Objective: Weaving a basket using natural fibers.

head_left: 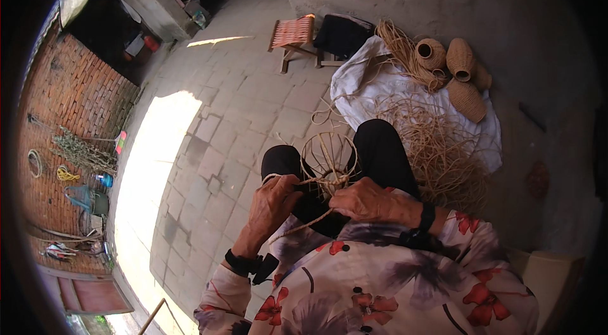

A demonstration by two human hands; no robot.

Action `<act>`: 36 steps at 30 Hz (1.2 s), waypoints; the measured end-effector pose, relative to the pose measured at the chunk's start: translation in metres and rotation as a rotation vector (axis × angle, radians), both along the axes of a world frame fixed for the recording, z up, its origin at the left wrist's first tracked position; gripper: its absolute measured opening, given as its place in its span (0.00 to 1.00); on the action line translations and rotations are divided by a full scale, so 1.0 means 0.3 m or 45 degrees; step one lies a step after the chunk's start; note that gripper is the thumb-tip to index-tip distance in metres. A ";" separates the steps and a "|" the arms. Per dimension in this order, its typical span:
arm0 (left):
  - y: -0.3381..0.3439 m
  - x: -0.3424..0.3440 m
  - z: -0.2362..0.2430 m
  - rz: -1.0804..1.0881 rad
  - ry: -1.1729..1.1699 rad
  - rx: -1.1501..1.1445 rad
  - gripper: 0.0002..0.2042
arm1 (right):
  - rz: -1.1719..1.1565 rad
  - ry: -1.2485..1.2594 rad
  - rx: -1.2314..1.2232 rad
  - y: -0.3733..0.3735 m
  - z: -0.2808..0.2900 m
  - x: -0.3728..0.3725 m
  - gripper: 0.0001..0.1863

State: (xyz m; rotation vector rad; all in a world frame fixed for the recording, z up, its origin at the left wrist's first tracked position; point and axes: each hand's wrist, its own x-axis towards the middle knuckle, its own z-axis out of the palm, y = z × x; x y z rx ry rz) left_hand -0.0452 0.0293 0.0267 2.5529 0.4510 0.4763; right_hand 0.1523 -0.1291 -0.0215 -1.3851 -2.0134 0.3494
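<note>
A small round frame of thin ribs and hoops (329,161), like the skeleton of a woven vase, sits between my knees. Tan cord (310,181) is wound about its near end. My left hand (273,206) is closed on the cord at the left and draws a length of it across toward the frame. At the frame's near right side my right hand (365,200) is closed, its fingers pinching the cord there. From these fingers a strand (301,228) slants down to the left across my lap. The fingertips of both hands are partly hidden.
To my right a white cloth (358,78) lies on the paved floor under a heap of loose cord (437,151). Several woven vases (467,99) and a cord bundle (398,44) rest at its far end. Ahead stand a low folding stool (295,32) and a dark seat (344,36).
</note>
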 end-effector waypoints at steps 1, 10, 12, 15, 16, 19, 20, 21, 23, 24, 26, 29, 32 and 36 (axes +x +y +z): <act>0.005 -0.008 -0.016 0.006 0.001 0.003 0.13 | 0.015 0.000 0.007 0.003 0.001 -0.003 0.09; 0.390 -0.500 -0.024 1.211 -0.251 -0.221 0.09 | -0.037 -0.081 0.074 -0.029 0.022 0.007 0.10; 0.478 -0.841 -0.027 1.623 0.116 0.348 0.10 | -0.021 -0.081 0.134 -0.012 0.020 -0.006 0.10; 0.395 -0.696 0.053 1.593 0.259 0.317 0.18 | 0.017 -0.014 0.090 -0.015 -0.031 -0.004 0.11; 0.350 -0.602 0.072 1.425 0.230 0.216 0.17 | -0.013 -0.013 0.055 -0.016 -0.051 -0.005 0.10; 0.218 -0.330 0.026 0.789 -0.083 0.194 0.10 | -0.024 0.001 -0.017 0.003 -0.056 -0.009 0.08; 0.159 -0.223 0.038 0.581 -0.019 0.235 0.10 | -0.027 0.020 -0.067 0.002 -0.057 -0.007 0.06; 0.101 -0.123 0.054 0.364 -0.007 0.257 0.12 | -0.031 0.014 -0.075 -0.001 -0.055 0.001 0.06; 0.010 0.023 0.081 0.050 0.005 0.156 0.12 | -0.034 0.012 -0.141 -0.009 -0.041 0.014 0.04; -0.013 0.074 0.074 -0.056 -0.009 0.144 0.12 | -0.032 0.012 -0.145 -0.010 -0.029 0.016 0.04; -0.031 0.137 0.056 -0.166 -0.016 0.131 0.12 | -0.046 0.021 -0.213 -0.008 -0.009 0.012 0.03; -0.033 0.174 0.034 -0.310 0.075 0.204 0.12 | -0.035 0.017 -0.249 0.000 0.019 0.017 0.02; -0.039 0.187 0.017 -0.284 0.126 0.184 0.10 | -0.071 -0.003 -0.186 0.004 0.001 0.022 0.02; -0.076 0.202 -0.012 -0.193 0.021 0.402 0.07 | 0.017 0.146 -0.217 -0.017 -0.038 0.017 0.04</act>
